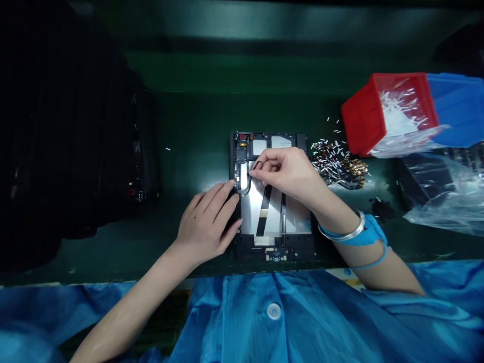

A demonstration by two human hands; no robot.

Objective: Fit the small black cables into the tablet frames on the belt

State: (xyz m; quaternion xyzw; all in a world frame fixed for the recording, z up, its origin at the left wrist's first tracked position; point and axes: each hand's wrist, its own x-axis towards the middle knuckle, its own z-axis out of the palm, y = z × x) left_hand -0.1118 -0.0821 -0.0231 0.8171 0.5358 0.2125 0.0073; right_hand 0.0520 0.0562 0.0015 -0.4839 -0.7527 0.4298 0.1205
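Observation:
An opened tablet (295, 222) lies on the bench in front of me, its silver inner plate, dark frame and small circuit parts exposed. Between the thumb and index finger of my right hand (289, 171) is a thin black flex cable (246, 191), which curves down toward the tablet's left side. My left hand (209, 219) rests at the left edge of the tablet, fingers stretched out and fingertips touching the frame near that cable. A wider black ribbon strip (263, 217) runs across the silver plate, partly covered by my right hand.
Right of the tablet lies a pile of small cable parts (340, 166) with white bits. Behind it stand a red bin (363, 118) holding white pieces in plastic and a blue bin (457, 108). Clear plastic bags (449, 196) sit at the right. Dark stacked units (94, 151) fill the left.

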